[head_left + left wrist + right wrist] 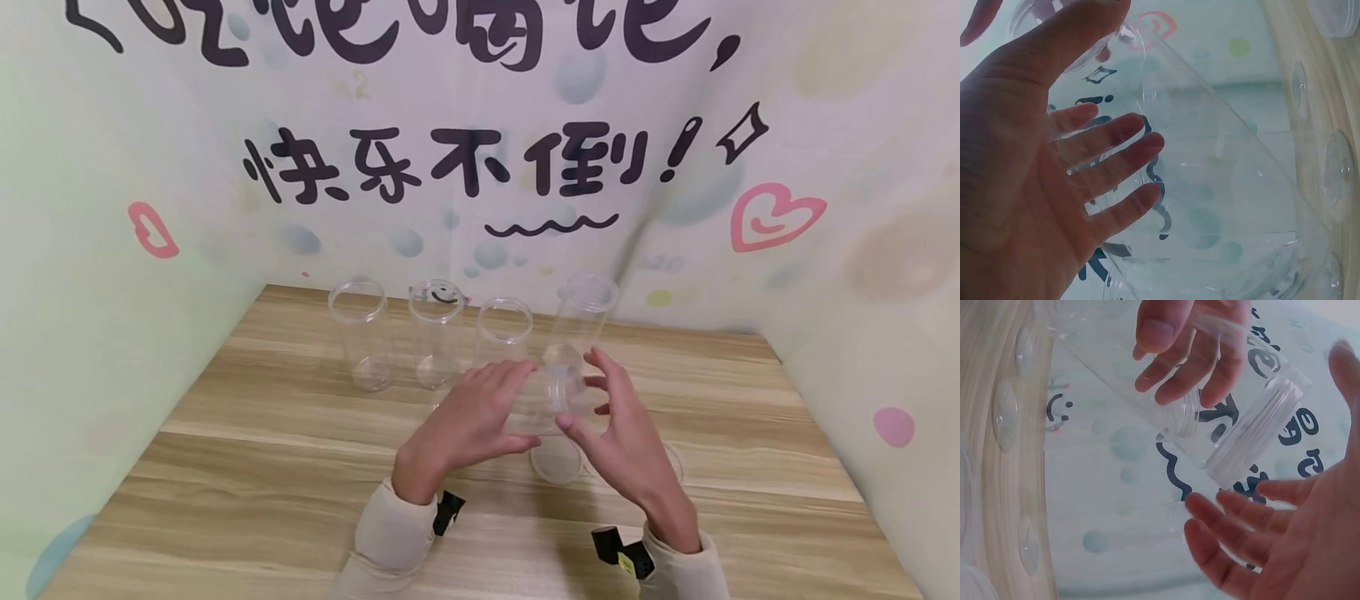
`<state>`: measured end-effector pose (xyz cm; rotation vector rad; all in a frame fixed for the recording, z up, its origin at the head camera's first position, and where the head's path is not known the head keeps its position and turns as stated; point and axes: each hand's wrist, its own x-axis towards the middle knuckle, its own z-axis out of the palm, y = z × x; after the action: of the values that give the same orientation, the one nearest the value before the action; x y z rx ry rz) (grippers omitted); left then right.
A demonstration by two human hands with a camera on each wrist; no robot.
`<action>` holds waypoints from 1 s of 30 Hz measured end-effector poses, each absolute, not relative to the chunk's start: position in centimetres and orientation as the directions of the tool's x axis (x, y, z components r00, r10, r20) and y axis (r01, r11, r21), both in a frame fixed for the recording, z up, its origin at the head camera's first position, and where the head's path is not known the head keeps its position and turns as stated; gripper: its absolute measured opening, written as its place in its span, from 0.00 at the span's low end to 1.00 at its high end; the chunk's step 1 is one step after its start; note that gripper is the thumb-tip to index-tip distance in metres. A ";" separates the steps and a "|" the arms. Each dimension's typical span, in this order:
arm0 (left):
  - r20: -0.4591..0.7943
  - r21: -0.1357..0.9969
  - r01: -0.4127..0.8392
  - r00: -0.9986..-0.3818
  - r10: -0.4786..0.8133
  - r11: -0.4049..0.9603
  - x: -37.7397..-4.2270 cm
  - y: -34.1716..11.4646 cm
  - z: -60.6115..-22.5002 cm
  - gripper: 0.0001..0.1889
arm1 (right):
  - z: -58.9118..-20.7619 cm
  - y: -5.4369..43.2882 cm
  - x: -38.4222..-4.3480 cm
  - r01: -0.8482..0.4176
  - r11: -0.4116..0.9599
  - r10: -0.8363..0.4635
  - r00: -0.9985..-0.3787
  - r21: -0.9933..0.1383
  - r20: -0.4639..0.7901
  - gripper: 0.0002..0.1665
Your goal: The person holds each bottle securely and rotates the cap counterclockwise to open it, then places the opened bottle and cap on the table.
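My left hand (472, 417) grips a clear plastic jar (1222, 175) around its side, thumb opposite the fingers. The jar lies tilted in the air over the table, its ridged, capped-looking end (1263, 428) towards my right hand. Around that end, my right hand (626, 437) is spread with fingers apart and thumb near the edge. In the right wrist view those fingertips (1200, 509) stand just off the ridged end. Behind the hands, a clear jar (588, 304) stands upright on the table, partly hidden.
Several open-topped clear jars stand along the back, among them a leftmost jar (360, 333) and its neighbour (437, 333). Round clear lids lie flat on the wooden table (262, 483), one lid (557, 462) below the hands. A printed wall cloth (420, 242) rises behind.
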<state>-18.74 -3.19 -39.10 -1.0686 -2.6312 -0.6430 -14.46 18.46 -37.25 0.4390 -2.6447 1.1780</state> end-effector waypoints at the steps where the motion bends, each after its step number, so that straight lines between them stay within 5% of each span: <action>1: 0.365 0.294 0.705 -0.707 0.605 0.646 -18.7 -3.0 -39.1 0.45 | -37.2 18.5 -14.5 -0.328 0.656 -0.159 -0.941 -0.680 0.300 0.48; 13: 0.370 0.224 0.711 -0.694 0.617 0.666 -18.4 -2.6 -39.1 0.47 | -36.7 18.1 -14.3 -0.171 0.751 -0.071 -0.981 -0.637 0.180 0.41; 30: 0.321 0.290 0.711 -0.702 0.635 0.640 -18.5 -3.0 -39.0 0.47 | -36.8 18.8 -14.3 -0.279 0.678 -0.170 -0.960 -0.680 0.224 0.42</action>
<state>-18.54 -3.02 -39.02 -1.1080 -2.6698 -0.5936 -14.27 18.82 -36.76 0.3701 -2.7458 1.1475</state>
